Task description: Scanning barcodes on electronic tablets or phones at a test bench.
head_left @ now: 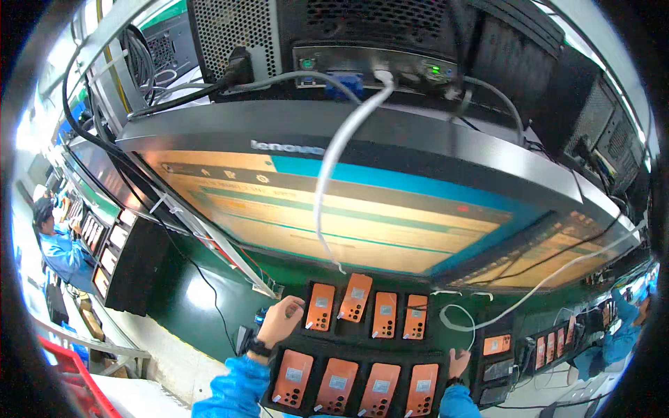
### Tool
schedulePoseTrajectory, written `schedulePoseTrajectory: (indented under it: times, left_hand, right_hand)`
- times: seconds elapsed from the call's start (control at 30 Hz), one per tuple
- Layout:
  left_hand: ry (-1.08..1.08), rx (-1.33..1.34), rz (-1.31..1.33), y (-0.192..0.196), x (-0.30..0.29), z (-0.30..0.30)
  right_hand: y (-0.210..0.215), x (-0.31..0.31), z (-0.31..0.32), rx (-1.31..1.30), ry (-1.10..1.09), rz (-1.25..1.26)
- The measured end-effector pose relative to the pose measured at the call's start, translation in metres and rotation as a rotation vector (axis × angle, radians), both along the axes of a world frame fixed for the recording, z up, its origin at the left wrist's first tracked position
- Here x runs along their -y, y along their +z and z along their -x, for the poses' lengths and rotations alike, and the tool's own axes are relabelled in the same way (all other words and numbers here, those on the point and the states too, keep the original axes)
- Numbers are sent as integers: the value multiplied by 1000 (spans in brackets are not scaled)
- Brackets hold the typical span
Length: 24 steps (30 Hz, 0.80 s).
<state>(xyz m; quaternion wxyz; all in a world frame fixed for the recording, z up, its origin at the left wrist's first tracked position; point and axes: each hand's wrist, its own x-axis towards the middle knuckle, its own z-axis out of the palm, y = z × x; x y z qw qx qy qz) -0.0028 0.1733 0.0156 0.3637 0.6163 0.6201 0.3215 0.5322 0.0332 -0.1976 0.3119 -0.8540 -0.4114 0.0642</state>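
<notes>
Orange smartphones with pale labels lie in two black trays, camera sides up. My left hand (280, 320), its fingers loosely bent and apart with nothing visible in them, is beside the left end of the far tray (336, 336). In that tray one phone (355, 297) sits tilted and further back than its neighbours, such as the leftmost phone (320, 307). The near tray (313, 380) carries a row of larger-looking phones (293, 378). By its right edge is my right hand (458, 364), thumb and finger apart, holding nothing that I can see.
A wide monitor (334, 202) hangs over the green bench (188, 292), with computer cases (376, 28) above it. A white cable (327, 167) dangles before the screen, and another cable (456, 324) loops near the trays. Co-workers in blue (63, 251) sit at either side.
</notes>
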Motion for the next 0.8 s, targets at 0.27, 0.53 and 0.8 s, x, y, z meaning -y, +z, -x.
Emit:
schedulePoseTrajectory:
  times: [0.27, 0.53, 0.8]
  left_hand:
    - [-91, 322, 153, 46, 75, -93]
    - [-436, 283, 298, 21, 138, -187]
    - [-435, 70, 45, -22, 184, -232]
  right_hand:
    - [-92, 72, -13, -1197, 145, -133]
    - [213, 88, 45, -1117, 37, -22]
    - [229, 133, 97, -1356, 267, 33]
